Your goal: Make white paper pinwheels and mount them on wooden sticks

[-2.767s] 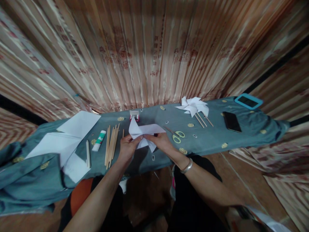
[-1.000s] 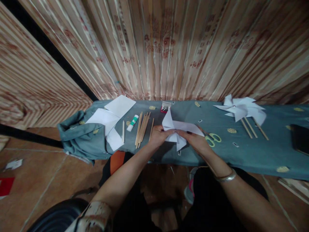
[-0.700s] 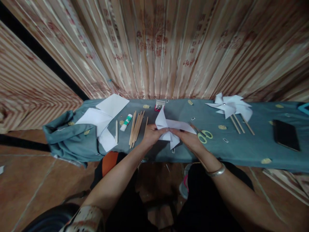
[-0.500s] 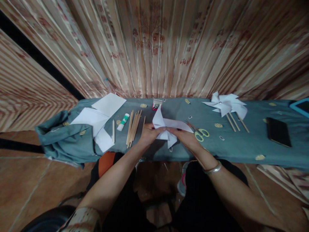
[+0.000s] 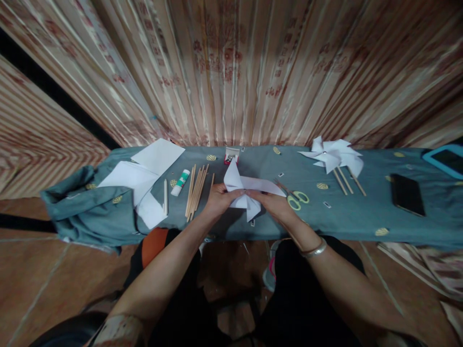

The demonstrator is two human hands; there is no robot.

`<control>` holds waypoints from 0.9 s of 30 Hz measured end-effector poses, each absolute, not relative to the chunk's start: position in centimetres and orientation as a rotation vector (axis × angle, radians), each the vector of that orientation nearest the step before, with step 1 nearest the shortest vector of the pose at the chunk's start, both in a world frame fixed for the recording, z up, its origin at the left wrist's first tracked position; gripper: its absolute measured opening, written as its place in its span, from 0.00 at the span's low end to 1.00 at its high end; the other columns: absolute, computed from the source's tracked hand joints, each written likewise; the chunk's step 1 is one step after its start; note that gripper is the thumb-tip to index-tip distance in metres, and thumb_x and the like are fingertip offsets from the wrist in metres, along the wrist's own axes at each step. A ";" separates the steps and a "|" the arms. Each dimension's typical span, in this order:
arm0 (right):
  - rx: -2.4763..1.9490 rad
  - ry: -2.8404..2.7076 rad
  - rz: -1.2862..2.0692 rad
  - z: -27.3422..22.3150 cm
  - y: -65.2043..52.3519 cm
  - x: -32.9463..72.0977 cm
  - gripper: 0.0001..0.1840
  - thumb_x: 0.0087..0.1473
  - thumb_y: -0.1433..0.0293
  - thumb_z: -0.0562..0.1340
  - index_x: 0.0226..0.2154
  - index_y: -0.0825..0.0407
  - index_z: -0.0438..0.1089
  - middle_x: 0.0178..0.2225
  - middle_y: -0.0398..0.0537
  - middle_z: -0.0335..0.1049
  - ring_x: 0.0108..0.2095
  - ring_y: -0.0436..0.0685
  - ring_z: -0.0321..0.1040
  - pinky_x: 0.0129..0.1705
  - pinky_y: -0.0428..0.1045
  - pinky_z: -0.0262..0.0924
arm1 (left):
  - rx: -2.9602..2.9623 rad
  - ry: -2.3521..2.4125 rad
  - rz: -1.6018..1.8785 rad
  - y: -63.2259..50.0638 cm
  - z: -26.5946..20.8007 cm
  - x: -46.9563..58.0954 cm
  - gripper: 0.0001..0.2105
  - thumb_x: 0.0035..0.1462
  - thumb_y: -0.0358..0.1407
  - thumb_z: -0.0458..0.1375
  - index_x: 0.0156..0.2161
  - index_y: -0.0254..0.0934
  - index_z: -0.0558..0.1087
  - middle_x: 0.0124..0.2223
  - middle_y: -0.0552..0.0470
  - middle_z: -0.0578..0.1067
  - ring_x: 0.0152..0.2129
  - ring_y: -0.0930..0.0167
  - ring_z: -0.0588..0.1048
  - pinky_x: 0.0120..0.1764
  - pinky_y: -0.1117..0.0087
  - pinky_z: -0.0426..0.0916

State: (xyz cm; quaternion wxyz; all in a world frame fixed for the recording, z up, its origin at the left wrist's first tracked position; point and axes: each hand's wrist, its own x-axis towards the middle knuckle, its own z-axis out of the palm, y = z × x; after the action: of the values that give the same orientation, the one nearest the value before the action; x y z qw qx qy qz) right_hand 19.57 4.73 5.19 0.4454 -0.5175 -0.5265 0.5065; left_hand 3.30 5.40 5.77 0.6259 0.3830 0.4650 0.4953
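Note:
Between my hands is a white paper pinwheel (image 5: 234,176) with folded blades, held just above the cloth. My left hand (image 5: 220,196) grips its left side, thumb pressed near the centre. From the right, my right hand (image 5: 269,200) pinches it, its thumb meeting the other at the middle; the fingers underneath are hidden by paper. Behind the pinwheel stands a small red-and-white open box (image 5: 231,155) with shiny metal bits in it. Green-handled scissors (image 5: 297,198) lie beside my right hand. Wooden sticks (image 5: 197,190) lie to the left of my left hand.
A glue stick (image 5: 180,183), a white pencil-like stick (image 5: 165,196) and white paper sheets (image 5: 159,156) lie on the left. Finished pinwheels on sticks (image 5: 336,155), a dark phone (image 5: 408,194) and a blue-edged device (image 5: 446,158) lie right. A green cloth (image 5: 347,224) covers the narrow table; a curtain (image 5: 224,72) hangs behind.
The whole view has shifted slightly, so things sit a little further left. Both hands keep the same hold on the pinwheel, thumbs at its centre.

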 end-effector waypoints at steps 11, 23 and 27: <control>-1.219 -1.270 1.357 5.4 4.7 19.4 0.15 0.46 0.61 0.69 0.36 0.52 0.78 0.35 0.48 0.80 0.38 0.60 0.76 0.45 0.54 0.70 | 0.893 1.097 1.139 5.4 5.6 3.1 0.15 0.28 0.38 0.74 0.24 0.31 0.79 0.24 0.51 0.79 0.19 0.73 0.73 0.26 0.72 0.68; -1.169 -1.259 1.400 5.0 4.7 19.3 0.16 0.47 0.62 0.69 0.38 0.53 0.77 0.38 0.51 0.80 0.39 0.60 0.76 0.47 0.54 0.69 | 0.885 1.103 1.146 5.4 5.7 3.2 0.14 0.28 0.36 0.73 0.24 0.32 0.79 0.24 0.51 0.79 0.20 0.73 0.73 0.27 0.72 0.68; -1.189 -1.261 1.391 5.3 4.7 19.2 0.15 0.46 0.62 0.68 0.36 0.53 0.77 0.37 0.50 0.80 0.37 0.59 0.75 0.47 0.54 0.69 | 0.893 1.109 1.135 5.3 5.8 3.2 0.14 0.29 0.37 0.73 0.25 0.32 0.79 0.25 0.50 0.79 0.21 0.72 0.74 0.28 0.72 0.69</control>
State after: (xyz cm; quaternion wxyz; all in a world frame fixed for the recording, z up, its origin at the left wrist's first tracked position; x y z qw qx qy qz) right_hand 19.21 4.67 5.30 0.4437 -0.4795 -0.5084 0.5610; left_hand 3.18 5.31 5.82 0.6136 0.3872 0.4809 0.4923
